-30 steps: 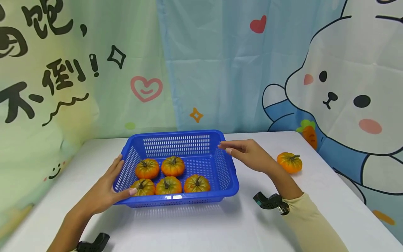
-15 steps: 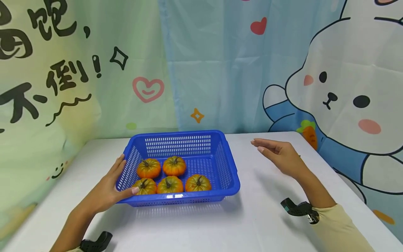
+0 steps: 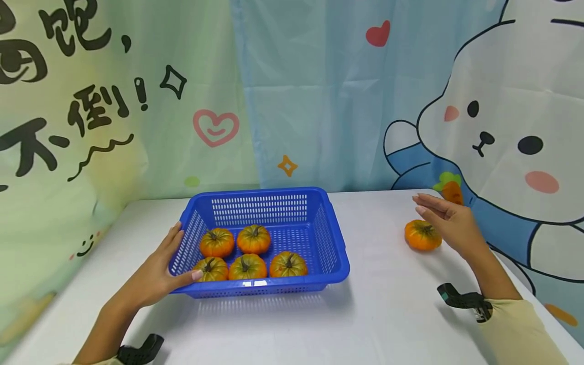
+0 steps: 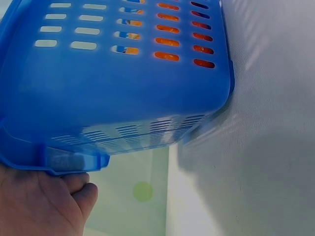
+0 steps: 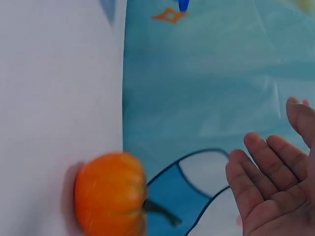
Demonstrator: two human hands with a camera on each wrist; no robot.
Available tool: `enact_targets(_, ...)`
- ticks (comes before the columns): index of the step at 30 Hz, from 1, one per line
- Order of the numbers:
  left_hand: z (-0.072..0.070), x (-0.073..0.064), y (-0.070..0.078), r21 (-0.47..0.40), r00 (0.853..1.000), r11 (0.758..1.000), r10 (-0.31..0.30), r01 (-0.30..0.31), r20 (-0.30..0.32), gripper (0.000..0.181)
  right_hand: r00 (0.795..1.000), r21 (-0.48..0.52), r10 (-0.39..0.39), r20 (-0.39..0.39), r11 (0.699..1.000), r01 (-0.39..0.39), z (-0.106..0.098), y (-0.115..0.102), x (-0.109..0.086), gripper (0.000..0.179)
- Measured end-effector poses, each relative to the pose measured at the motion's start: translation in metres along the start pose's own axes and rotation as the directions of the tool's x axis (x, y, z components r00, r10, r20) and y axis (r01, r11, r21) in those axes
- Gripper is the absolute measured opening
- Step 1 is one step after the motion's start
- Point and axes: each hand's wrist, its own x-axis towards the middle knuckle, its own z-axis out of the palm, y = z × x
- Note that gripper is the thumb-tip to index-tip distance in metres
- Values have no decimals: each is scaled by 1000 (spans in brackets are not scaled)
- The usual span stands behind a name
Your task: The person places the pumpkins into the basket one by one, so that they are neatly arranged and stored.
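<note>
A blue plastic basket (image 3: 335,243) with slotted walls stands on the white table, several small orange-green pumpkins (image 3: 254,239) inside it. My left hand (image 3: 152,271) grips its left end, thumb over the front corner of the rim and fingers along the left side. In the left wrist view the fingers (image 4: 78,194) lie against the basket's rim. My right hand (image 3: 451,220) hovers at the table's right, holding nothing, fingers extended and thumb apart. Just left of and below it sits a lone pumpkin (image 3: 421,235), partly covered by the hand in the head view; its stem shows in the right wrist view.
The white table (image 3: 292,329) runs back to a printed curtain (image 3: 315,126) with a cartoon rabbit and lettering. A black wrist camera (image 3: 463,300) sits on the right arm, another (image 3: 141,350) on the left.
My right hand has moved right from above the basket's right rim, across to the lone pumpkin. My left hand stays on the basket, which keeps its place.
</note>
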Motion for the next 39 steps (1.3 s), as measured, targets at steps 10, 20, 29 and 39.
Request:
enact_targets(10, 2, 2, 1, 7, 1000, 1000, -4, 4, -5, 105, 979, 11, 200, 38, 980, -201, -8, 35, -1, 72)
enact_targets(20, 3, 1, 2, 7, 1000, 1000, -3, 3, -5, 104, 961, 16, 256, 102, 966, -259, 0, 74, -2, 81)
enact_targets(29, 2, 1, 1, 6, 1000, 1000, 9, -9, -6, 103, 935, 67, 316, 162, 942, -330, 9, 94, -4, 77)
enact_targets(39, 1, 1, 0, 1, 1000, 1000, 1, -1, -11, 103, 926, 51, 348, 147, 932, -358, 15, 90, -1, 76)
